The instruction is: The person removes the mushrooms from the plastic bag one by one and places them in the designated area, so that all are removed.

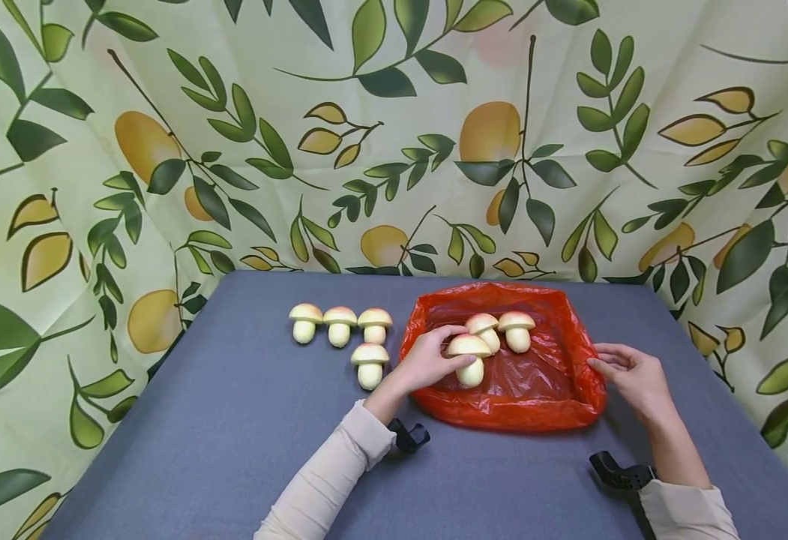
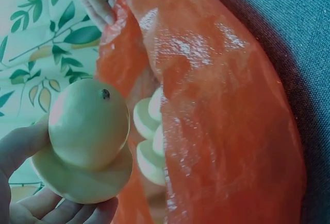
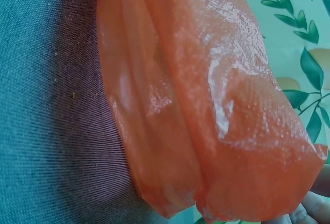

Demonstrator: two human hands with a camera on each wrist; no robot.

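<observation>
My left hand (image 1: 426, 361) grips a toy mushroom (image 1: 470, 358) with a pale stem and a cream cap tinged with red, over the left part of an open red plastic bag (image 1: 511, 417). The left wrist view shows this mushroom (image 2: 90, 126) between thumb and fingers, a small dark spot on its stem end. Two more mushrooms, one (image 1: 518, 331) beside the other (image 1: 484, 328), lie inside the bag toward the back. At the bag's right side my right hand (image 1: 639, 381) pinches the rolled rim. In the right wrist view the bag (image 3: 221, 105) hides most of that hand.
Left of the bag, three mushrooms stand in a row, the middle one (image 1: 340, 325) between its neighbours. Another mushroom (image 1: 370, 365) is in front of the row's right end. Under everything is a grey-blue tabletop (image 1: 232, 420); a leaf-patterned cloth (image 1: 394, 120) hangs behind it.
</observation>
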